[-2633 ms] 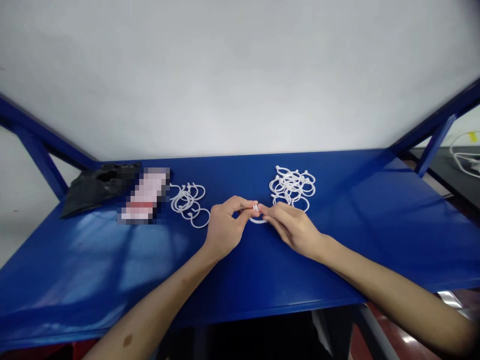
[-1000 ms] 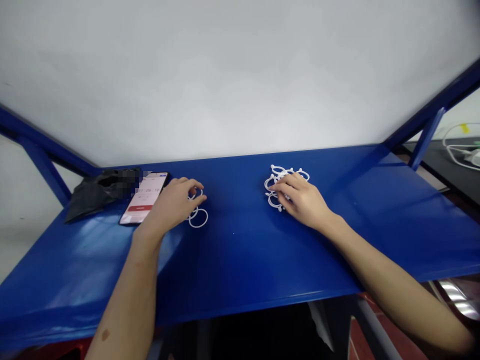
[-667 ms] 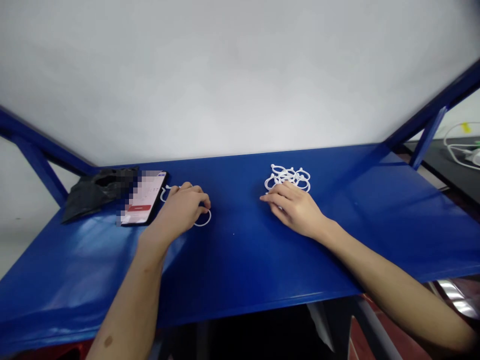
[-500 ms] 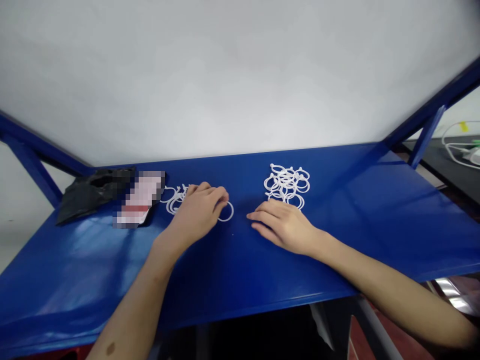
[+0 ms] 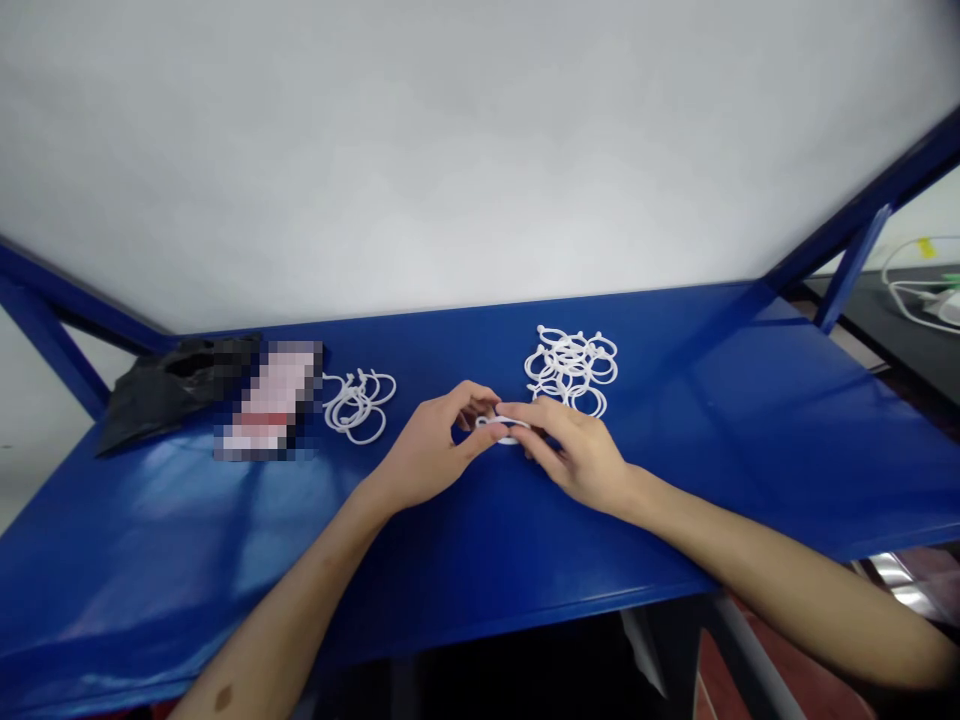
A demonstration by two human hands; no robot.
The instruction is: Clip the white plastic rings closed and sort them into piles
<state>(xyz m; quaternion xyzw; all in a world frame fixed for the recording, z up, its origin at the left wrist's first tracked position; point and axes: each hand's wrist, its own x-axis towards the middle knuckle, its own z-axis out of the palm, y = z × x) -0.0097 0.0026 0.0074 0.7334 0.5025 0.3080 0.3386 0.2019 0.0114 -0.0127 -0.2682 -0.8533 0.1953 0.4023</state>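
In front of me my left hand (image 5: 431, 455) and my right hand (image 5: 581, 455) meet over the middle of the blue table. Between their fingertips they pinch a thin white plastic ring (image 5: 507, 440), partly hidden by the fingers. Both hands are closed on it, thumbs toward me. Beyond my right hand lies a heap of white rings (image 5: 571, 370), several showing small round knobs. A smaller group of white rings (image 5: 356, 405), some with open ends, rests on the table left of my left hand.
At the left, a phone-like slab (image 5: 274, 395), blurred over, lies beside a crumpled black plastic bag (image 5: 161, 390). Blue frame bars (image 5: 855, 270) rise at both sides of the blue table (image 5: 480, 560). A white cable (image 5: 911, 300) sits on a dark surface at far right.
My left hand has moved right from the left ring group, bringing a white ring to my right hand. The right hand's fingers, outstretched before, now grip that ring too.
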